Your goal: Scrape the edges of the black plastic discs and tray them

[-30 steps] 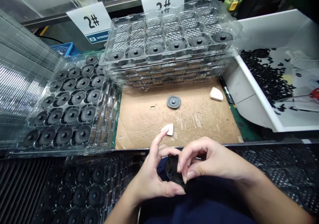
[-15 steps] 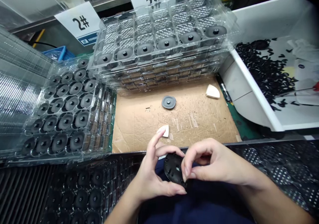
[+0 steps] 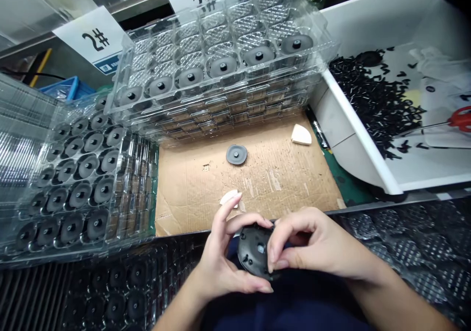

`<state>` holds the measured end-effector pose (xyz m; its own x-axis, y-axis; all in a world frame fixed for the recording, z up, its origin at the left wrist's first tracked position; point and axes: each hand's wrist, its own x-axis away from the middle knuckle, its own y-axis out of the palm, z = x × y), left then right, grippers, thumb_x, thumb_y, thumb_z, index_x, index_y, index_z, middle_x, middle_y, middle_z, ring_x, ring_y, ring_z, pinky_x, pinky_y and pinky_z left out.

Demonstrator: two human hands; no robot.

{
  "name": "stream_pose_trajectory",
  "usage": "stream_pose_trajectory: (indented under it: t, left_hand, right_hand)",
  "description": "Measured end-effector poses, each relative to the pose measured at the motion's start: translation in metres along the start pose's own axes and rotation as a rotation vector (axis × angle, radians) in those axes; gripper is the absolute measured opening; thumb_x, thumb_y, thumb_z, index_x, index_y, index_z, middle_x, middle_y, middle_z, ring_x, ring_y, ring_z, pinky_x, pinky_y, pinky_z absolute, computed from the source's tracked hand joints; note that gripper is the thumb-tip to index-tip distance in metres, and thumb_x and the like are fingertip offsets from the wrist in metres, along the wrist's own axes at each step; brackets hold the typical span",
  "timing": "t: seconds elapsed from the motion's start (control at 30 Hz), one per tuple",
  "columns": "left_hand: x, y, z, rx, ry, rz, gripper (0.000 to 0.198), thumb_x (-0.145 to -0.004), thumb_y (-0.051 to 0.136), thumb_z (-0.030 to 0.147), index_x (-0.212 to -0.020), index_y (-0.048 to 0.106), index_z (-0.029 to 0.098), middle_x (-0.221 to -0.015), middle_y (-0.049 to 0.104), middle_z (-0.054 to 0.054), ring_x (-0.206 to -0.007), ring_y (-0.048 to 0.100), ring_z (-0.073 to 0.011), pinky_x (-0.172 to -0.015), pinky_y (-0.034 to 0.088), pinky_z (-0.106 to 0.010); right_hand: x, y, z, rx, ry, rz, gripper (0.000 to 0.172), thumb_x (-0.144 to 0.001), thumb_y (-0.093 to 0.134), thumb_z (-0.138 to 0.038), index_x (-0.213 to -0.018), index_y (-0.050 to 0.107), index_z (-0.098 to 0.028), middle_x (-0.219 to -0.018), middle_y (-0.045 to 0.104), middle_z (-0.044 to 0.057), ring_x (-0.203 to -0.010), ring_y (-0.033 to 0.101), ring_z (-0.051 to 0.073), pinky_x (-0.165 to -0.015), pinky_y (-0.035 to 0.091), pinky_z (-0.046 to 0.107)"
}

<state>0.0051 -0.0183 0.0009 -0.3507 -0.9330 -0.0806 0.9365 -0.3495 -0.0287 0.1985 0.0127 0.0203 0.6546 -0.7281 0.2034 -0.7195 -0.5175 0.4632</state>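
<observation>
Head view: left hand (image 3: pixel 221 264) and right hand (image 3: pixel 312 247) both pinch one black round part (image 3: pixel 253 252). Grey disc (image 3: pixel 236 154) lies mid-cardboard (image 3: pixel 294 183).

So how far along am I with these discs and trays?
Apparently done: the front row of the top clear tray holds discs. In hand: left hand and right hand both pinch one black disc. Left: that tray's rear pockets are empty, a loose disc lies on the cardboard, and the left-side tray is full of discs.
</observation>
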Motion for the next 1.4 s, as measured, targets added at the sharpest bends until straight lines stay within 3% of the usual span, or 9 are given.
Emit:
stream_pose_trajectory:
  t: [0.1, 0.37, 0.6, 0.87, 1.1, 1.27, 1.4]
  left_hand:
    - [-0.002, 0.004, -0.002, 0.022, 0.004, 0.006, 0.103, -0.057, 0.076, 0.052, -0.142, 0.022, 0.028, -0.106, 0.067, -0.011, -0.096, 0.066, -0.0279, -0.093, 0.048, -0.048]
    - [-0.006, 0.008, -0.001, 0.075, -0.001, -0.001, 0.098, -0.059, 0.078, 0.044, -0.14, 0.026, 0.029, -0.108, 0.066, -0.009, -0.099, 0.064, -0.024, -0.095, 0.048, -0.043]
    - [-0.006, 0.007, 0.001, 0.027, -0.04, -0.06, 0.105, -0.055, 0.079, 0.045, -0.141, 0.021, 0.03, -0.107, 0.067, -0.009, -0.1, 0.065, -0.027, -0.095, 0.047, -0.047]
    - [-0.001, 0.005, -0.002, 0.061, 0.015, -0.019, 0.1, -0.057, 0.08, 0.039, -0.14, 0.026, 0.03, -0.111, 0.066, -0.009, -0.103, 0.063, -0.024, -0.097, 0.047, -0.041]
    - [0.006, 0.001, -0.005, 0.033, 0.119, 0.035, 0.095, -0.061, 0.079, 0.034, -0.14, 0.028, 0.028, -0.115, 0.062, -0.009, -0.111, 0.059, -0.0215, -0.1, 0.047, -0.035]
    - [0.012, -0.003, -0.006, 0.038, 0.148, 0.019, 0.095, -0.062, 0.079, 0.031, -0.14, 0.027, 0.027, -0.116, 0.06, -0.008, -0.112, 0.057, -0.0195, -0.1, 0.045, -0.03]
    - [0.019, -0.006, -0.005, 0.091, 0.105, 0.036, 0.095, -0.06, 0.081, 0.03, -0.139, 0.029, 0.031, -0.118, 0.06, -0.006, -0.113, 0.057, -0.0192, -0.101, 0.044, -0.029]
  right_hand:
    - [0.002, -0.003, 0.002, -0.012, -0.009, -0.018, 0.003, -0.074, 0.072, -0.018, -0.073, 0.073, -0.016, -0.069, 0.07, 0.002, -0.065, 0.063, 0.01, -0.064, 0.05, 0.02]
    - [0.006, -0.005, 0.007, -0.065, 0.02, 0.087, 0.005, -0.068, 0.077, -0.02, -0.071, 0.074, -0.018, -0.067, 0.07, 0.0, -0.062, 0.063, 0.009, -0.059, 0.049, 0.018]
    - [0.007, -0.007, 0.003, -0.013, 0.032, -0.022, 0.003, -0.074, 0.072, -0.018, -0.071, 0.073, -0.017, -0.068, 0.07, 0.001, -0.066, 0.064, 0.01, -0.065, 0.051, 0.022]
    - [0.009, -0.001, 0.009, -0.039, 0.047, 0.077, 0.005, -0.07, 0.075, -0.015, -0.072, 0.074, -0.019, -0.069, 0.072, 0.0, -0.064, 0.064, 0.008, -0.061, 0.049, 0.016]
    - [0.009, 0.006, 0.01, 0.028, -0.013, 0.145, 0.012, -0.068, 0.076, -0.011, -0.074, 0.074, -0.021, -0.069, 0.073, -0.002, -0.064, 0.066, 0.008, -0.061, 0.049, 0.016]
    - [0.01, 0.011, 0.014, -0.131, -0.132, 0.101, 0.02, -0.07, 0.075, -0.007, -0.079, 0.073, -0.025, -0.07, 0.074, -0.003, -0.066, 0.067, 0.007, -0.064, 0.051, 0.015]
    - [0.009, 0.016, 0.015, -0.056, -0.184, 0.218, 0.019, -0.07, 0.075, -0.009, -0.079, 0.073, -0.025, -0.072, 0.073, -0.003, -0.066, 0.065, 0.007, -0.063, 0.05, 0.015]
